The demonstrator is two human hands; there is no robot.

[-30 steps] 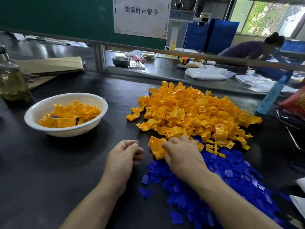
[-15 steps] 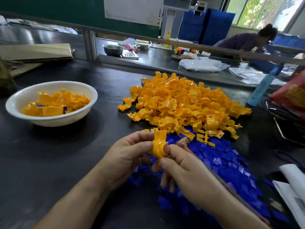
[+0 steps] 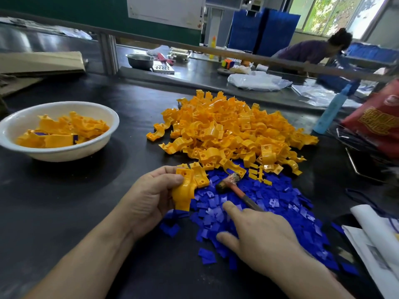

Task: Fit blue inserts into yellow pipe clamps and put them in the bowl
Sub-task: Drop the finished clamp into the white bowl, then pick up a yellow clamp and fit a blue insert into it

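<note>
My left hand (image 3: 151,197) grips one yellow pipe clamp (image 3: 183,192) just left of the blue inserts. My right hand (image 3: 259,238) lies low over the pile of blue inserts (image 3: 269,203), index finger and thumb stretched out towards them. A small hammer (image 3: 235,186) points away from that hand; its handle runs in under the hand, where the other fingers curl out of sight. The big heap of loose yellow clamps (image 3: 233,130) sits behind the inserts. At the left stands the white bowl (image 3: 64,153), holding several yellow clamps with blue inserts showing.
A blue bottle (image 3: 330,113) and a red bag (image 3: 377,124) stand right of the heap. Papers (image 3: 375,240) lie at the right edge. Cardboard (image 3: 41,63) sits far left. A rail (image 3: 237,55) crosses the back, with another person beyond it.
My right hand let go of the clamp and dropped onto the blue inserts. The left hand now holds the clamp alone. The camera tilted down slightly.
</note>
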